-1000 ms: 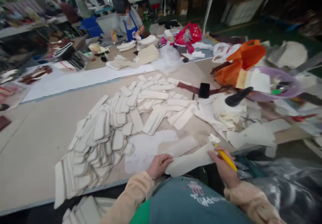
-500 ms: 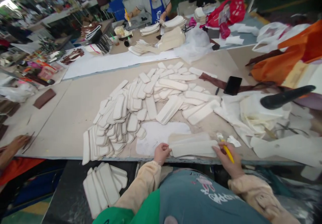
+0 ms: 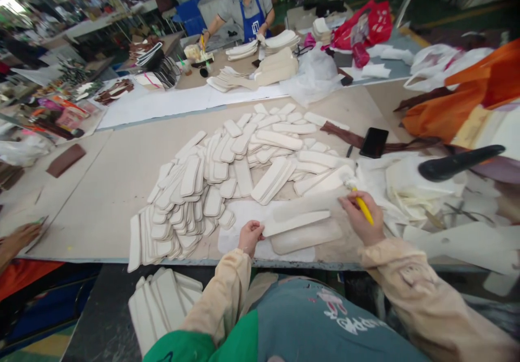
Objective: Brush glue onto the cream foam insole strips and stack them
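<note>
My left hand [image 3: 251,236] is closed on the left end of a thin white strip [image 3: 296,223], which is raised at a slant. Below it another pale strip [image 3: 307,237] lies on a white sheet [image 3: 227,233] at the table's front edge. In my right hand [image 3: 364,218] is a yellow-handled brush [image 3: 364,210], its head pointing away from me. My right fingertips are close to the end of a blurred, translucent strip [image 3: 311,205]; whether they touch it I cannot tell. A big heap of off-white rounded strips [image 3: 239,145] spreads just beyond.
More strips [image 3: 160,305] rest on a dark surface below the table edge. On the right are a phone [image 3: 374,142], a white container [image 3: 410,180] with a black handle [image 3: 459,164] over it, and scissors [image 3: 467,213]. A co-worker [image 3: 247,10] sits opposite; another person's hand [image 3: 20,240] is at left.
The white strip has lifted and shifted left in my left hand, showing a strip beneath. My right hand with the brush has moved away from me and slightly left. The co-worker's brush hand has lowered.
</note>
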Motion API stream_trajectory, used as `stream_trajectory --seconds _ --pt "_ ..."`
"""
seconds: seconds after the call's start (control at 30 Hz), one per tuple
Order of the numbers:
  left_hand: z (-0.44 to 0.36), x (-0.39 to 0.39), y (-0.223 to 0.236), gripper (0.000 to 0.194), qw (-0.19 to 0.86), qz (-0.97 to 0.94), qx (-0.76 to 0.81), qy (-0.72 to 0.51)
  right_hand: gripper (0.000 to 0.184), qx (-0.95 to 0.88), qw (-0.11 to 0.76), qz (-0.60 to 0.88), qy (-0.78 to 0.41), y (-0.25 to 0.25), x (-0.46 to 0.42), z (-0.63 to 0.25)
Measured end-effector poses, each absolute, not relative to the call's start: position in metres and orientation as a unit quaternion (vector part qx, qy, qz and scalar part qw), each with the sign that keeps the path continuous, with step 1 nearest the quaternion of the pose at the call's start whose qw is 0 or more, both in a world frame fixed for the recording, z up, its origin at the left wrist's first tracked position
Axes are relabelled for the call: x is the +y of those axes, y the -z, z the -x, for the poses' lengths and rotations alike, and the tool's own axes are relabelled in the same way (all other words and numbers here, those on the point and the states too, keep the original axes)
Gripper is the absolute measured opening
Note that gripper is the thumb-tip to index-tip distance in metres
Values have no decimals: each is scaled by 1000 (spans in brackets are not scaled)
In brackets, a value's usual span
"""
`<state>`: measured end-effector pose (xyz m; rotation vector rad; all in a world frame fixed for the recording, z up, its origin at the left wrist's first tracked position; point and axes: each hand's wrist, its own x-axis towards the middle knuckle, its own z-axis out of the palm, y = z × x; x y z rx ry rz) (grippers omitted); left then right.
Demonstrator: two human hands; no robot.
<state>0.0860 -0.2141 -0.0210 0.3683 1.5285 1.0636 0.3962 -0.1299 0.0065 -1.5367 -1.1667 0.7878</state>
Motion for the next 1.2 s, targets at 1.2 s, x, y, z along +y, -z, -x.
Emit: stream_trajectory --seconds 1.2 --pt "-116 -274 50 36 552 -202 708 -390 38 -540 337 605 -477 22 -226 -420"
